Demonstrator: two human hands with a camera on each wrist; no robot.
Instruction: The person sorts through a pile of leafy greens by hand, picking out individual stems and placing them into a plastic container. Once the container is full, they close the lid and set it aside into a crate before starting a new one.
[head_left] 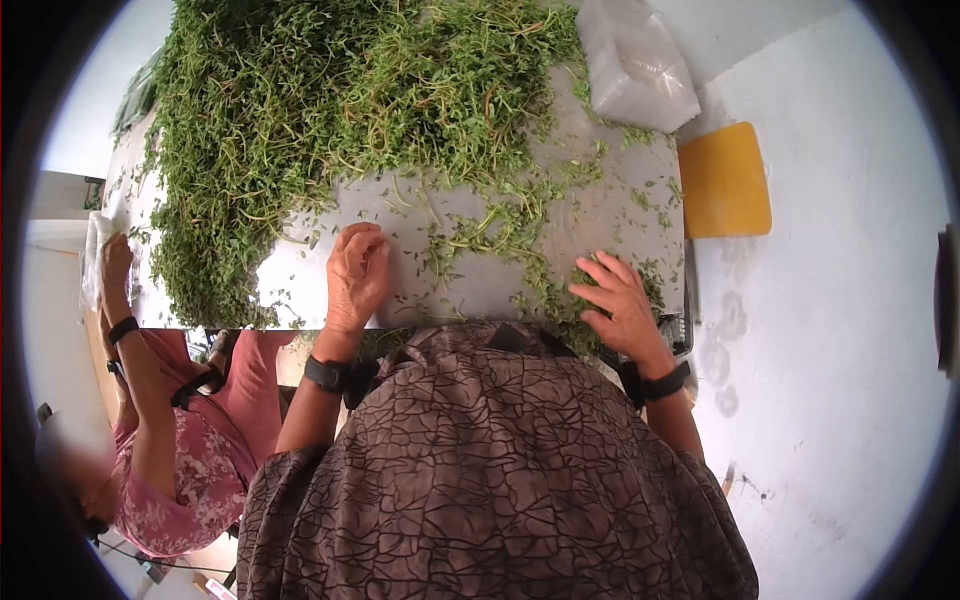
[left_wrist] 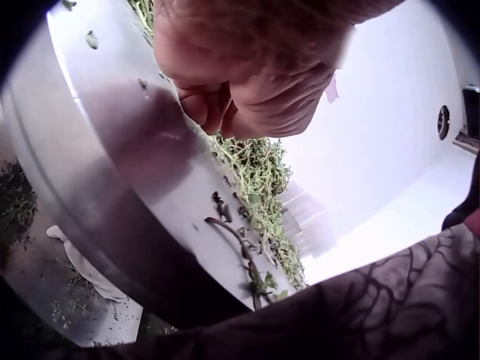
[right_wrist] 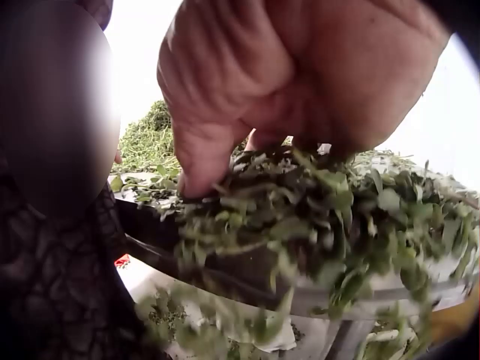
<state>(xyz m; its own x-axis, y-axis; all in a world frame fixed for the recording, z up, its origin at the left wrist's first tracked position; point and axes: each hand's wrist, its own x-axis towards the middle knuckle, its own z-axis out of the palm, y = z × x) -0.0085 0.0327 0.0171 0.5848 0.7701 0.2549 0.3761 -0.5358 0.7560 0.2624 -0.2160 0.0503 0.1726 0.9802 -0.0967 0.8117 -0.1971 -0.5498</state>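
A large heap of leafy green sprigs (head_left: 350, 90) covers the far part of the metal table (head_left: 460, 215). My left hand (head_left: 357, 280) is just above the tabletop near the front edge, its fingers curled in with nothing showing between them; the left wrist view shows the same hand (left_wrist: 247, 75) over the table's rim. At the right front, my right hand (head_left: 622, 305) has its fingers spread over loose leaves (head_left: 570, 320) at the edge. In the right wrist view its thumb reaches down to leaves (right_wrist: 300, 210), some hanging over the rim.
Clear plastic containers (head_left: 640, 65) are stacked at the far right corner. Beyond the right edge is a yellow stool seat (head_left: 725, 180). Another person (head_left: 190, 460) in pink sits at the left, with a hand near a plastic bag (head_left: 95, 260).
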